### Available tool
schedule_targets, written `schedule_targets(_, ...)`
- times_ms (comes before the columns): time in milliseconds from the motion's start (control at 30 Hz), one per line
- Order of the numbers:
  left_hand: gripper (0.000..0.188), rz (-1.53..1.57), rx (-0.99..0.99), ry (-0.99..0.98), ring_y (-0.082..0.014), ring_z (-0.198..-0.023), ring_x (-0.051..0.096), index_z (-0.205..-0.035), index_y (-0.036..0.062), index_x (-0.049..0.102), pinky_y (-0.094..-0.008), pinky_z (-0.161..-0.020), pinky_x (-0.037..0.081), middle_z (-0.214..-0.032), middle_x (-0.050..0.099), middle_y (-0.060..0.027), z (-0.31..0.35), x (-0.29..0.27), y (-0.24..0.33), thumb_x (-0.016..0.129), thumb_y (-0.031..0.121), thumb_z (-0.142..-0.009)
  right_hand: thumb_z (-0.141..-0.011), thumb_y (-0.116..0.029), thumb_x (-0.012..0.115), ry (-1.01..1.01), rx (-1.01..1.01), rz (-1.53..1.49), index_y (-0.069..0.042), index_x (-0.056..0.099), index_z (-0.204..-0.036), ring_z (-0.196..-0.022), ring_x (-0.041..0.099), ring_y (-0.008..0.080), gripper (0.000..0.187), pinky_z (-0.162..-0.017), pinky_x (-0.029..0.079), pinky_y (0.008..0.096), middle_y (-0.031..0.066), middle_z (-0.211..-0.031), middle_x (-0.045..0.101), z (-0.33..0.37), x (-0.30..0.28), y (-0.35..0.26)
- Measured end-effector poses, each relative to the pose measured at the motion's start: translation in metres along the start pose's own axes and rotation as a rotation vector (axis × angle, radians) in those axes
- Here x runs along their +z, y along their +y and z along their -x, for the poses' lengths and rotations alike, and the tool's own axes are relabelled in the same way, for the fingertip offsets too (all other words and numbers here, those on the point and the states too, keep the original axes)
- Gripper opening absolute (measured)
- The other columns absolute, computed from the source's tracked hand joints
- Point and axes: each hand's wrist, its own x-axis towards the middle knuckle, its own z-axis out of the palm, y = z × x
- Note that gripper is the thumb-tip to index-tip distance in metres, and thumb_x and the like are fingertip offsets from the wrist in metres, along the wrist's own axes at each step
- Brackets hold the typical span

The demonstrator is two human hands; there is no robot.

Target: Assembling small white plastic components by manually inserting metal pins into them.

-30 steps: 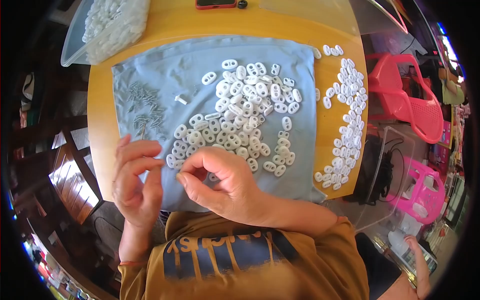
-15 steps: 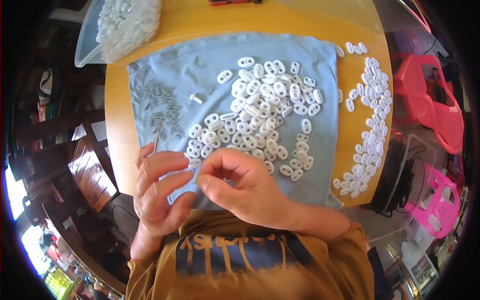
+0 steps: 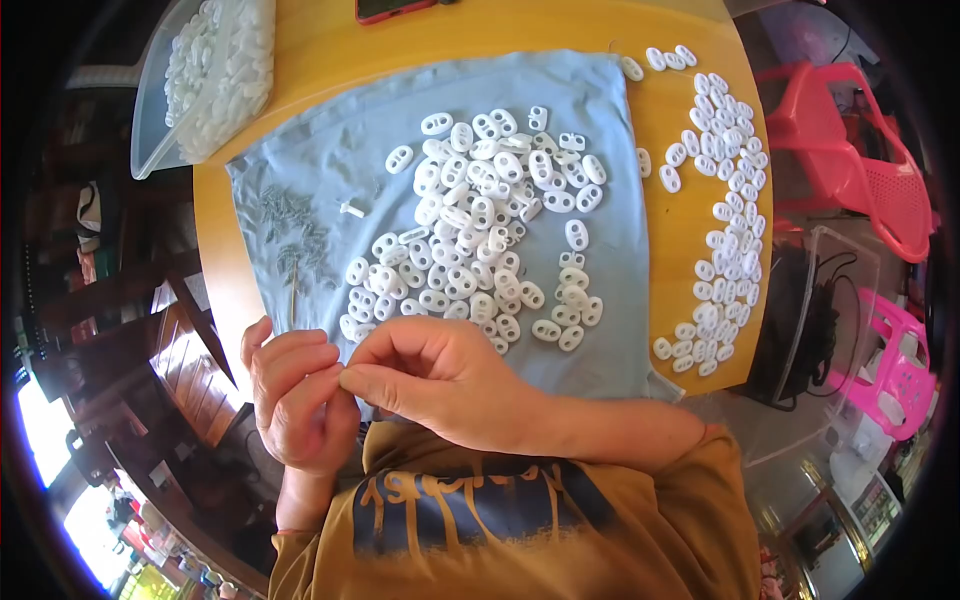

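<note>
My left hand [image 3: 300, 400] is at the near left of the blue cloth, fingers curled and brought together. My right hand [image 3: 440, 385] meets it, thumb and forefinger pinched at the left fingertips. What lies in the pinch is too small and too covered to make out. Just beyond my left hand, a thin metal rod [image 3: 293, 290] points into a pile of small metal springs [image 3: 290, 225]; whether my left hand touches it I cannot tell. Beyond my right hand lies a heap of white oval two-hole cord locks [image 3: 465, 240]. A small white plunger-like piece [image 3: 352, 209] sits between springs and heap.
The blue cloth [image 3: 610, 330] covers the middle of a yellow table [image 3: 330, 60]. More white cord locks [image 3: 735, 230] line its right side. A clear bin [image 3: 155, 120] of white pieces stands far left, a red-edged phone [image 3: 390, 8] at the far edge. Pink chairs [image 3: 860, 150] stand right.
The whole view has shifted, so table and cloth appear farther left. My two hands have drawn together, the left fingers closing in around the right fingertips.
</note>
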Motion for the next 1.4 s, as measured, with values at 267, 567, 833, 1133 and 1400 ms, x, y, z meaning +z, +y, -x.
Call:
schedule_targets(267,0.01,0.276,-0.236,0.182,-0.0251,-0.083,0.058,-0.085,-0.0016,0.057,-0.0461,-0.091,0.041,-0.088,0.061,-0.0146,0.013,-0.005,-0.01,0.05,0.005,-0.082,-0.081,-0.005,0.063,-0.177,-0.29,0.328,-0.004,0.061,-0.08,-0.063,0.051,0.0031,0.003,-0.055,0.041,0.0205,-0.0017,-0.069,0.057,0.009,0.002,-0.01)
schedule_targets(567,0.035,0.052,0.291,-0.285,-0.024,-0.081,0.056,-0.092,0.0073,0.065,-0.0415,-0.077,0.042,-0.094,0.059,-0.0056,-0.051,0.034,0.008,0.07,0.005,-0.058,-0.075,-0.007,0.063,-0.857,-0.149,0.274,-0.005,0.055,-0.068,-0.056,0.054,0.02,0.01,-0.052,0.041,0.032,0.0045,-0.063,0.056,0.018,0.007,0.008)
schedule_targets(833,0.028,0.073,0.394,-0.496,-0.0198,-0.08,0.054,-0.087,0.0108,0.063,-0.038,-0.079,0.037,-0.086,0.056,-0.0015,-0.071,0.088,0.031,0.07,0.01,-0.06,-0.073,-0.007,0.063,-0.805,-0.202,0.273,-0.005,0.055,-0.069,-0.051,0.049,0.0152,0.009,-0.048,0.038,0.0287,0.0026,-0.059,0.052,0.02,0.005,0.0)
schedule_targets(1133,0.026,0.086,0.336,-0.522,-0.0187,-0.082,0.055,-0.088,0.0104,0.063,-0.0383,-0.077,0.035,-0.088,0.057,-0.0012,-0.079,0.097,0.042,0.071,0.009,-0.063,-0.073,-0.007,0.063,-0.76,-0.193,0.224,-0.003,0.055,-0.069,-0.051,0.048,0.0126,0.009,-0.047,0.038,0.0276,0.0033,-0.06,0.052,0.022,0.004,-0.004)
schedule_targets(1400,0.027,0.096,0.338,-0.426,-0.0182,-0.084,0.055,-0.088,0.012,0.063,-0.0383,-0.078,0.035,-0.091,0.058,-0.0011,-0.077,0.078,0.033,0.072,0.007,-0.063,-0.073,-0.005,0.063,-0.812,-0.151,0.201,-0.005,0.055,-0.069,-0.052,0.05,0.012,0.008,-0.047,0.038,0.0278,0.0019,-0.061,0.053,0.022,0.006,-0.01)
